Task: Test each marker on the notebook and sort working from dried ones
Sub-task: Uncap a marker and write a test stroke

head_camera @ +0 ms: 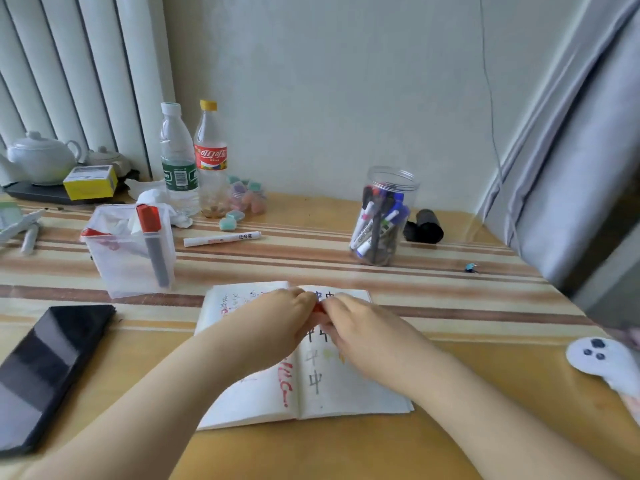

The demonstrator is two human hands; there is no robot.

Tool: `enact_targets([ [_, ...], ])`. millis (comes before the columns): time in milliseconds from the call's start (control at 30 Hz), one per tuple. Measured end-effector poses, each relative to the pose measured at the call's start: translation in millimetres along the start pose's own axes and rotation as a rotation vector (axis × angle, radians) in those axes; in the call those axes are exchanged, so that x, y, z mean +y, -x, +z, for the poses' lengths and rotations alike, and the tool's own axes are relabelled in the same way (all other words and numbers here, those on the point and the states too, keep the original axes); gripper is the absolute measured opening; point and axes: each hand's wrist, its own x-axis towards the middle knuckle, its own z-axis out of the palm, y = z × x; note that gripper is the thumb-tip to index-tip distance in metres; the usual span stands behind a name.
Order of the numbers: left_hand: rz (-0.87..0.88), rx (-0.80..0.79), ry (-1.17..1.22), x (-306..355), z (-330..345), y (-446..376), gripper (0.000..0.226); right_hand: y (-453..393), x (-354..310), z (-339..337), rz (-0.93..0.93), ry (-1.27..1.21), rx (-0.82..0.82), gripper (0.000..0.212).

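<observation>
An open notebook [346, 393] with red and grey scribbles lies on the table in front of me. Above its middle, my left hand [277, 320] and my right hand [360, 327] meet and together grip a red marker [318, 309], of which only a small red part shows between the fingers. A clear round jar [382, 216] at the back right holds several markers. A clear square bin [131, 251] at the left holds a large red-capped grey marker [154, 244]. One white marker [221, 239] lies loose on the table behind the notebook.
A black phone [48, 372] lies at the left. Two plastic bottles [194, 161], small erasers, tissue, a yellow box and a white teapot [38, 157] crowd the back left. A black roll [424, 226] sits by the jar. A white controller [602, 362] is at the right edge.
</observation>
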Motion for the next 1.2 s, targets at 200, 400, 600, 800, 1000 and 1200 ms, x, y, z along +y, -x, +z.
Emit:
enact_targets([
  [200, -0.012, -0.142, 0.103, 11.3, -1.0, 24.7, 0.032, 21.2, -3.7, 11.9, -0.081, 0.143, 0.141, 0.038],
  [400, -0.055, 0.031, 0.183, 5.0, -3.3, 37.5, 0.03, 41.4, 6.8, -8.4, 0.222, -0.234, -0.162, 0.051],
  [600, 0.147, 0.116, 0.216, 10.7, 11.3, 52.8, 0.035, 51.8, 16.2, -18.5, 0.366, -1.148, -0.035, 0.039],
  [800, 0.09, 0.256, 0.274, 24.2, 37.1, 55.6, 0.02, 50.1, -2.1, -2.6, 0.571, -1.641, 0.073, 0.017],
  [1000, 0.123, 0.311, 0.252, 34.6, 45.0, 65.6, 0.014, 53.9, 0.1, 15.6, 0.562, -2.369, 0.085, 0.032],
  [1200, 0.224, 0.273, 0.137, 39.1, 47.8, 71.4, 0.022, 52.2, -5.4, 31.0, 0.571, -2.017, 0.15, 0.041],
])
